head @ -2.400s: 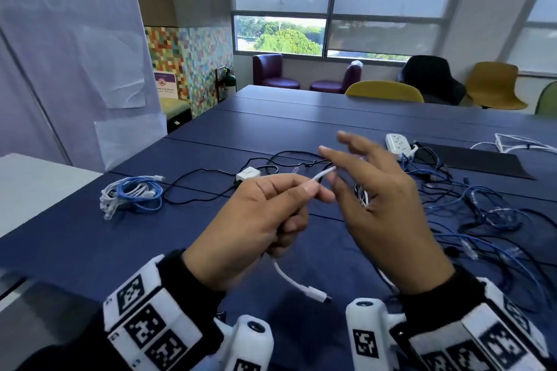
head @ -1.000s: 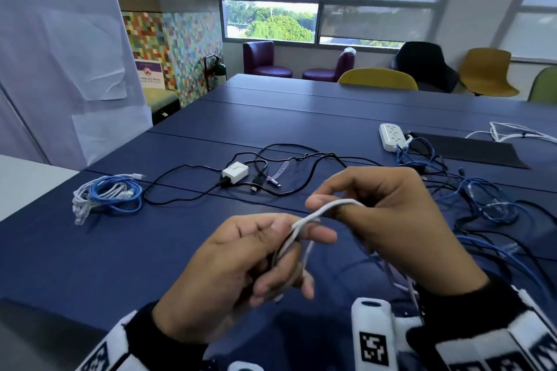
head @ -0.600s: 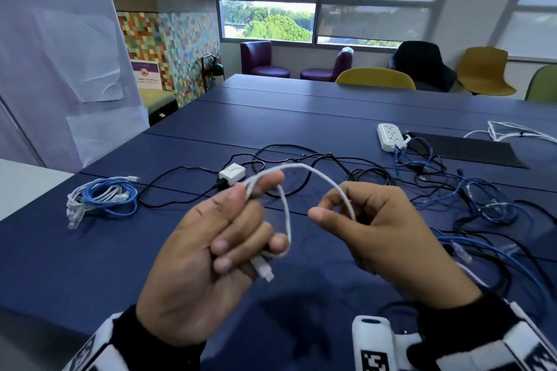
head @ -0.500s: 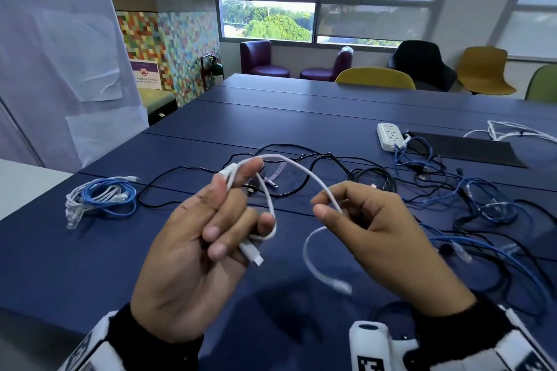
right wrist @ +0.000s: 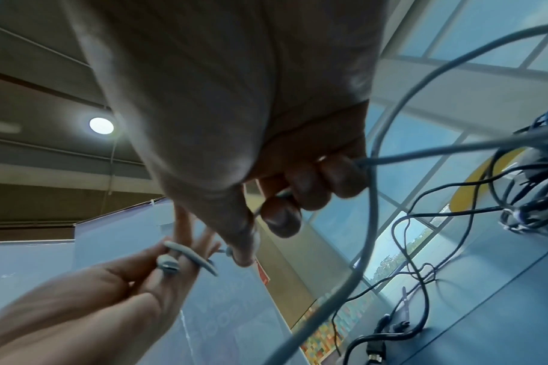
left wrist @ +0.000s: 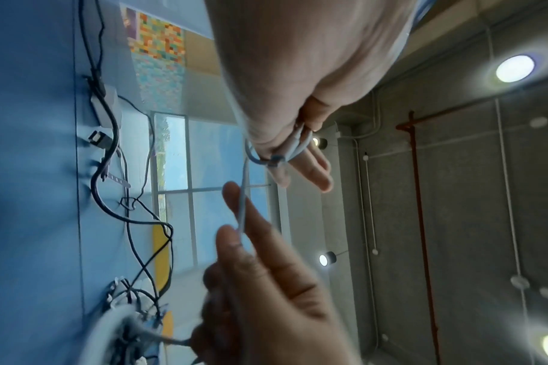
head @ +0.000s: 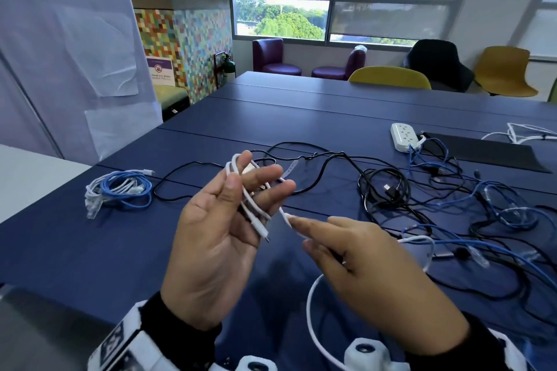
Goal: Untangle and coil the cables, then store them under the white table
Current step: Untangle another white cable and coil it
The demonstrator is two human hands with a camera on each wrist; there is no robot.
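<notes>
White cable [head: 254, 208], light and limp, loops over the left hand's [head: 217, 238] thumb-pinched fingers while the right hand [head: 370, 274] pinches its slack.

Black sleeves [head: 180, 325], white marker-patterned wristbands [head: 120, 346]

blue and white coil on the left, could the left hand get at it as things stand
Probably not yet. Bare tabletop lies open between the left hand and the blue and white coil, but that hand already holds loops of the white cable, also pinched by the right hand.
</notes>
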